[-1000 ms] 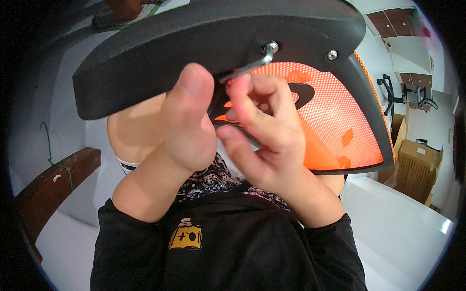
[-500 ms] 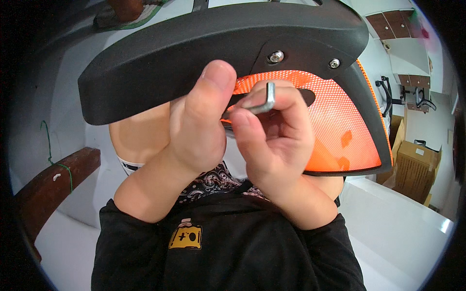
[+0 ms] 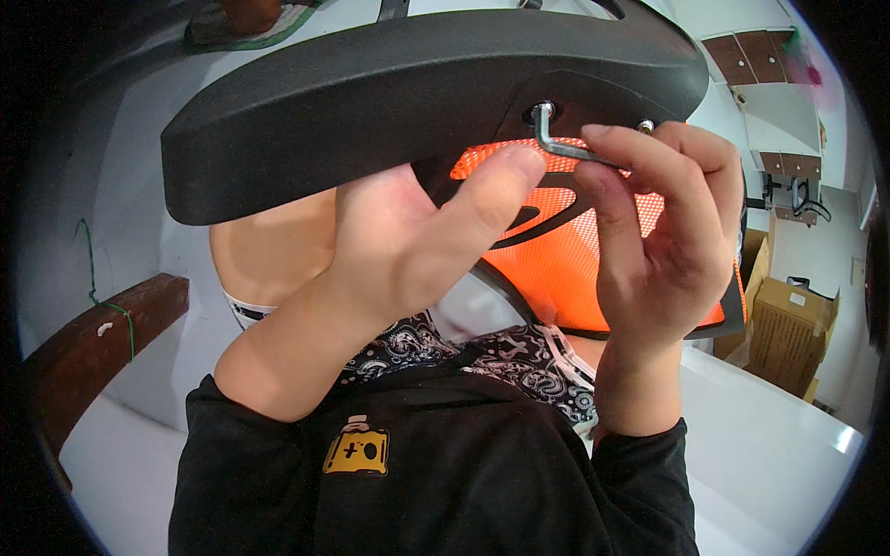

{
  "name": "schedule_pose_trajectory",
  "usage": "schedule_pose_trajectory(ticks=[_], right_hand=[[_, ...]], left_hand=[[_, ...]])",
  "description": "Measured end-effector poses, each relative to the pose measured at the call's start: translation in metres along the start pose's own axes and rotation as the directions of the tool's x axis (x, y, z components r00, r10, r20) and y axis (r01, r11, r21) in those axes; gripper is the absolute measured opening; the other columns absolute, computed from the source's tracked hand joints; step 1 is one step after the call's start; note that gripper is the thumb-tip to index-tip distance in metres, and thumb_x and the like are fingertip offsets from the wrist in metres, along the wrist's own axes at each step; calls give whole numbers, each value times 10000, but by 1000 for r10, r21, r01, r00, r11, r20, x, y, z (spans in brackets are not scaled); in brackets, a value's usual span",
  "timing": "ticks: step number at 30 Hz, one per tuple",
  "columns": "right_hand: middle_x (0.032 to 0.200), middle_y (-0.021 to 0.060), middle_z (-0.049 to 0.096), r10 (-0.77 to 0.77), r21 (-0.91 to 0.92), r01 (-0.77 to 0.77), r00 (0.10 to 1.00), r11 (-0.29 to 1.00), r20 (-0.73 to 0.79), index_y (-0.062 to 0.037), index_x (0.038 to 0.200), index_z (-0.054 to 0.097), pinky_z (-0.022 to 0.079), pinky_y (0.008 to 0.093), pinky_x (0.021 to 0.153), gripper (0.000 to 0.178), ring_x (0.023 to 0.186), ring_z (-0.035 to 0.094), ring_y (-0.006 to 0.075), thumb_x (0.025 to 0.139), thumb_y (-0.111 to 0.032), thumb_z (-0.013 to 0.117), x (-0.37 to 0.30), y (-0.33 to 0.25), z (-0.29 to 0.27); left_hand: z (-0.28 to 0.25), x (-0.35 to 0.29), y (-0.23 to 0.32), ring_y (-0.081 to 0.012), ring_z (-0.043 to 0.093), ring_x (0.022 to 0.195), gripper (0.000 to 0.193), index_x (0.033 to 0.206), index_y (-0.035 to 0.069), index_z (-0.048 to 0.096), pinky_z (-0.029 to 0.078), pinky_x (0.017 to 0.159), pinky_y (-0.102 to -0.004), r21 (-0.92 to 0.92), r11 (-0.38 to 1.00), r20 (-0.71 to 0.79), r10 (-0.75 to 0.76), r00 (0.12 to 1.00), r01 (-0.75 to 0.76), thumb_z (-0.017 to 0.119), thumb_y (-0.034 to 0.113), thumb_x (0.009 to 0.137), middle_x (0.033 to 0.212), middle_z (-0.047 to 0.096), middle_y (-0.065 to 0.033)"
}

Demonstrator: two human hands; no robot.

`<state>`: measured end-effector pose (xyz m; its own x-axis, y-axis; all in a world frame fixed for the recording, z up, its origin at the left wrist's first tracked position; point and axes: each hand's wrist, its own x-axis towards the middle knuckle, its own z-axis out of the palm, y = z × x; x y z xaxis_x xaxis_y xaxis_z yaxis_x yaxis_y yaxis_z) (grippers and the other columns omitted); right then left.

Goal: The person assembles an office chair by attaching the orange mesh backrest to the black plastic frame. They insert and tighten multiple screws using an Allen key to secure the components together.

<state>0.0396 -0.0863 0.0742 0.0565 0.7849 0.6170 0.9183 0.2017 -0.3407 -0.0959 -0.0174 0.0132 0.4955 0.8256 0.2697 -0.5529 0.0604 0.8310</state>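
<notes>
A black chair seat (image 3: 371, 111) lies on its edge across my lap, joined to an orange mesh backrest (image 3: 575, 269) in a black frame. My right hand (image 3: 667, 222) pinches the long arm of a silver hex key (image 3: 556, 145) between thumb and forefinger. The key's short end sits at the head of a bolt (image 3: 545, 109) in the seat's side. A second bolt (image 3: 645, 126) shows just above my right fingers. My left hand (image 3: 417, 227) holds the seat's lower edge, its fingers hidden behind it. The left thumb reaches to the key's bend, and contact is unclear.
A curved dark wooden piece (image 3: 111, 324) with a green string tied round it stands at the left. Cardboard boxes (image 3: 788, 329) are on the right, beyond a white ledge (image 3: 779, 408). Brown-fronted cabinets (image 3: 746, 57) are at the upper right.
My right hand has moved right and brought the hex key up to the left bolt. My left thumb has swung right, away from the seat's face, toward the key.
</notes>
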Motion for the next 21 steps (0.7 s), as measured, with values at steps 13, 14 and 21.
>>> schedule_pose_trajectory(ticks=[13,14,21], right_hand=[[867,28,523,-37,-74,41,998,996,57,-28,913,710,404,207,628,219,761,500,107,704,28,745,11,5,-8],[867,27,525,-37,-75,41,998,996,59,-27,911,710,403,208,627,217,756,500,107,704,27,745,11,5,-8],[895,32,570,-37,-99,45,996,994,82,-21,932,691,405,191,632,245,727,492,85,704,54,740,16,2,-11]], left_hand=[[-4,6,-1,-173,602,984,275,1137,-36,599,465,901,-310,358,919,117,128,985,-162,619,59,880,1097,639,-101],[-4,5,-1,-173,602,985,276,1138,-36,599,465,902,-309,354,923,112,115,987,-148,620,63,881,1098,639,-102],[-3,5,1,-177,606,981,288,1145,-33,600,464,904,-310,355,931,67,68,995,-87,625,78,881,1100,641,-102]])
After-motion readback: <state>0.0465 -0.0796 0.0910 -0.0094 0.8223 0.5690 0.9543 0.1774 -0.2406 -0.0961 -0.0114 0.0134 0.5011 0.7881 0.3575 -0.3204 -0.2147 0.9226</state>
